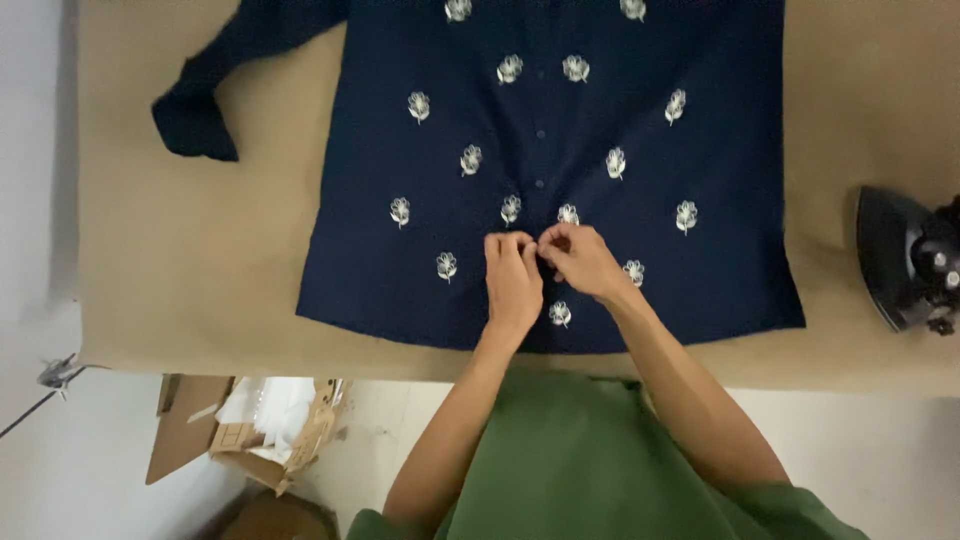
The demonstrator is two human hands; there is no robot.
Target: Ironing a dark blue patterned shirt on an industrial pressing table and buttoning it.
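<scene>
navy shirt (560, 150) flat, front up, on tan ironing table (200, 260) | left hand (512, 280), right hand (580, 260) pinch placket near hem, fingertips closed on fabric | upper buttons appear fastened; lowest unclear | iron (905, 260) well apart, right

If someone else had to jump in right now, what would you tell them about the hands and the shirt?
Left hand: fingertips pinched on the front placket of the navy shirt, near the hem.
Right hand: pinching the same spot from the other side, touching the left.
The shirt lies flat, front up, on the tan padded table, one sleeve folded out at the far left. A black iron sits at the table's right edge, untouched.
Done: the placket above the hands looks closed, with buttons in line.
Left: the stretch at and below the hands; whether this button is through cannot be seen.
</scene>
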